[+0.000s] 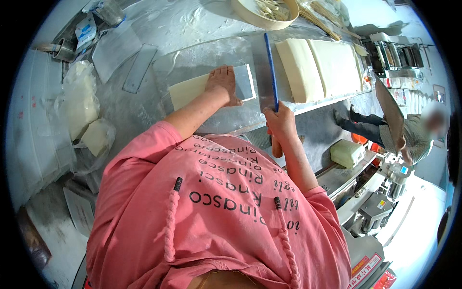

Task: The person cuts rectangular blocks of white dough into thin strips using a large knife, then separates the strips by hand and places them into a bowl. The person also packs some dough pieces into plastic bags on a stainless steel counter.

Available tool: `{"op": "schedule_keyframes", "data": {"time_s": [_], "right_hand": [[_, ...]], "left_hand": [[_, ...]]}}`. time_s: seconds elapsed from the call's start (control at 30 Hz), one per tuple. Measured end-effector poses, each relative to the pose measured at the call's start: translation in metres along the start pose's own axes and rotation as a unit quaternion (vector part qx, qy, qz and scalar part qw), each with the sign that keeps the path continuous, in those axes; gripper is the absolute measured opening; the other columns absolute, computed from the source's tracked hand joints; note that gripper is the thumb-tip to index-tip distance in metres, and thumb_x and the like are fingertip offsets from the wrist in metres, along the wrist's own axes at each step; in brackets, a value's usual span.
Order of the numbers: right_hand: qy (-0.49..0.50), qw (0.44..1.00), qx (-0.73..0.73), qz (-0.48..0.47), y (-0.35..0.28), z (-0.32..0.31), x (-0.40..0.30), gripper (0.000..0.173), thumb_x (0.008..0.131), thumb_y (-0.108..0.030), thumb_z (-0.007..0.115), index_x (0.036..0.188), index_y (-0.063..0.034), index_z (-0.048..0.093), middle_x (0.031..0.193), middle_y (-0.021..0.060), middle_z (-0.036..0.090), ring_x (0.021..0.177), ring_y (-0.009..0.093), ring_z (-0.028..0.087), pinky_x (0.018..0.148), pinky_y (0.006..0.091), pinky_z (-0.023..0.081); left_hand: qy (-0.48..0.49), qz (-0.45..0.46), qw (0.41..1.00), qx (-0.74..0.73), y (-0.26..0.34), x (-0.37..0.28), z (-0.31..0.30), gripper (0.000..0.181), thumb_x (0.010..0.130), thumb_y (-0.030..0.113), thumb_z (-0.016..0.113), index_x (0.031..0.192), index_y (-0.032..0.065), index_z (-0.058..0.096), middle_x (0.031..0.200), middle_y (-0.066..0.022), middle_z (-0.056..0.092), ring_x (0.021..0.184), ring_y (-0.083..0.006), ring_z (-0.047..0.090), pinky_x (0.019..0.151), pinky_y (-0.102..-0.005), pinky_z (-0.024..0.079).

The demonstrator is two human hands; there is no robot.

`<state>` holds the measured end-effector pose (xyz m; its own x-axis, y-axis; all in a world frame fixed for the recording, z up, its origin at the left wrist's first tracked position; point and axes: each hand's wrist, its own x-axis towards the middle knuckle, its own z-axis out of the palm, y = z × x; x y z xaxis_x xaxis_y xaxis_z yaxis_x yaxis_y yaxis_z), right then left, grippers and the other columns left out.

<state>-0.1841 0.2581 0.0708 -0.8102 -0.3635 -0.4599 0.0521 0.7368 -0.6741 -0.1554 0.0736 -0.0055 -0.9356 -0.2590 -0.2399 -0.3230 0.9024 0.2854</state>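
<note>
My left hand point(223, 85) lies flat with fingers spread, pressing on a grey rectangular plate point(244, 83) on top of a pale dough sheet point(189, 91). A thin pale edge of dough shows beyond the plate's right end. In my right hand point(281, 121) is the wooden handle of a large knife point(262, 72) with a wide metal blade and a blue spine. The blade stands between the plate and a thick folded stack of dough sheets point(303, 70). A second stack point(337, 67) lies against it on the right. Whether the blade touches the board cannot be told.
A round wooden sieve point(242, 16) with dough strips stands at the back, beside bundled dry stalks point(317, 21). Bagged dough point(80, 104) sits at the left near a flat clear strip point(140, 68). At the right, a person point(415, 133) holds a large board near machines.
</note>
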Motion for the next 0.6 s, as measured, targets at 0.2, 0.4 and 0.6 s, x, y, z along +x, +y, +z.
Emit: {"op": "schedule_keyframes", "data": {"time_s": [0.2, 0.4, 0.6], "right_hand": [[-0.020, 0.999, -0.022, 0.024, 0.007, 0.012, 0.000, 0.021, 0.080, -0.019, 0.052, 0.086, 0.0008, 0.054, 0.055, 0.0055, 0.051, 0.042, 0.014, 0.051, 0.040, 0.0294, 0.042], [-0.011, 0.998, -0.053, 0.030, 0.003, 0.012, -0.004, 0.025, 0.080, -0.018, 0.045, 0.087, 0.0032, 0.055, 0.059, 0.0162, 0.058, 0.046, 0.024, 0.060, 0.048, 0.0364, 0.049], [-0.022, 0.996, -0.075, 0.050, -0.006, 0.015, -0.005, 0.025, 0.079, -0.017, 0.045, 0.088, 0.0041, 0.055, 0.062, 0.0174, 0.059, 0.047, 0.025, 0.060, 0.047, 0.0364, 0.050]], "left_hand": [[-0.010, 0.012, 1.000, -0.013, -0.001, -0.001, -0.004, 0.104, 0.059, 0.051, 0.076, 0.131, -0.0053, 0.027, 0.132, -0.0184, 0.037, 0.125, -0.0293, 0.035, 0.105, -0.0382, 0.027], [-0.016, 0.027, 0.999, -0.025, -0.006, -0.002, -0.006, 0.104, 0.057, 0.051, 0.078, 0.129, -0.0053, 0.029, 0.128, -0.0185, 0.040, 0.123, -0.0294, 0.037, 0.104, -0.0387, 0.028], [-0.007, 0.024, 1.000, -0.009, -0.005, -0.001, -0.002, 0.102, 0.058, 0.051, 0.077, 0.128, -0.0051, 0.030, 0.128, -0.0189, 0.041, 0.122, -0.0291, 0.038, 0.102, -0.0390, 0.029]]}}
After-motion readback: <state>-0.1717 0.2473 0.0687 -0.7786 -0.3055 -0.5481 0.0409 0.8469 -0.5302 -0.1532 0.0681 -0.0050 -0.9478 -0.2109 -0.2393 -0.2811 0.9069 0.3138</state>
